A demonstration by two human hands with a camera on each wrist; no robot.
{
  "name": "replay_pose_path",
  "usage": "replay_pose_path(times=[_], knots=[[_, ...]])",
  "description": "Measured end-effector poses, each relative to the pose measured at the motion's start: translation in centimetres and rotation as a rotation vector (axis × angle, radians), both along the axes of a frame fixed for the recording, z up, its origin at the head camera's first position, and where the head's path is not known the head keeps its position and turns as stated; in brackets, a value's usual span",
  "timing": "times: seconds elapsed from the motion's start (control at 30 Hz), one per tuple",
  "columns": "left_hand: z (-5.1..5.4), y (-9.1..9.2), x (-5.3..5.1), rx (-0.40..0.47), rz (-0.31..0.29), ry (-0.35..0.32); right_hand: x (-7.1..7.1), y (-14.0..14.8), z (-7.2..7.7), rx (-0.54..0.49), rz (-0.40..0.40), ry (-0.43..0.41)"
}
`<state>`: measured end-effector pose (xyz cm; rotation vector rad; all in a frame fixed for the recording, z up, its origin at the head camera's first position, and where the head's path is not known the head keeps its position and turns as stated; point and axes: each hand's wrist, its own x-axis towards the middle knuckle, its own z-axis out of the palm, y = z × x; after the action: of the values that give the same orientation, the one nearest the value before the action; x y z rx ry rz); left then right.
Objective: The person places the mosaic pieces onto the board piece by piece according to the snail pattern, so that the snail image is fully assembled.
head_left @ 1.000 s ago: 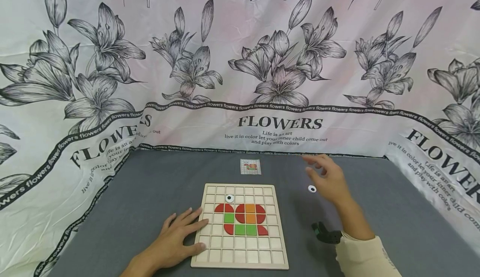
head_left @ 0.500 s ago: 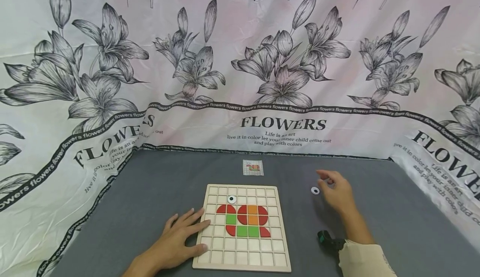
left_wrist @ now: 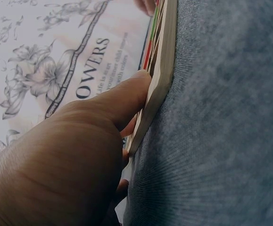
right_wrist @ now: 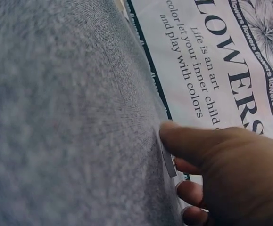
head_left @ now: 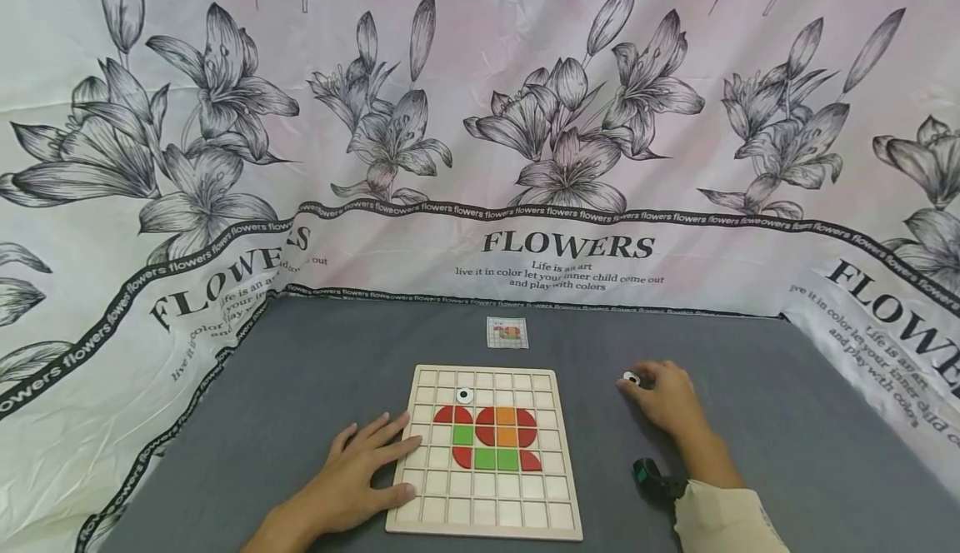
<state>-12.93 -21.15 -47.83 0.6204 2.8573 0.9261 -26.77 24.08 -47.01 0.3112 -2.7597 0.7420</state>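
Note:
A square wooden grid board [head_left: 435,507] lies on the grey cloth, with red, green and orange pieces set in its middle cells and one round eye piece [head_left: 465,396] near its top. My left hand [head_left: 341,482] rests along the board's left edge, fingers spread; the left wrist view has its thumb [left_wrist: 131,92] touching the rim. To the right of the board, my right hand [head_left: 669,403] pinches a second white eye piece [head_left: 632,378] between thumb and fingers, at the cloth. Only that piece's thin edge [right_wrist: 168,162] shows in the right wrist view.
Behind the board lies a small pattern card [head_left: 507,333] with a coloured picture on a grid. A flower-printed curtain [head_left: 562,261] closes off the table's back and sides. The right wrist wears a black strapped device [head_left: 652,480].
My right hand has come down and toward me onto the loose eye piece, and its thumb and fingers have closed around it. The left hand stays on the board's edge.

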Motion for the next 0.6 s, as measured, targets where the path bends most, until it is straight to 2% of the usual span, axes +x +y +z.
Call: replay_pose_path(times=[0.27,0.6], knots=[[-0.01,-0.02,-0.01,0.012,0.002,0.002,0.22,-0.24,0.00,-0.050,0.022,-0.039],[-0.16,0.04,0.02,0.009,-0.002,0.007,0.41,-0.07,-0.13,-0.021,-0.050,-0.030]])
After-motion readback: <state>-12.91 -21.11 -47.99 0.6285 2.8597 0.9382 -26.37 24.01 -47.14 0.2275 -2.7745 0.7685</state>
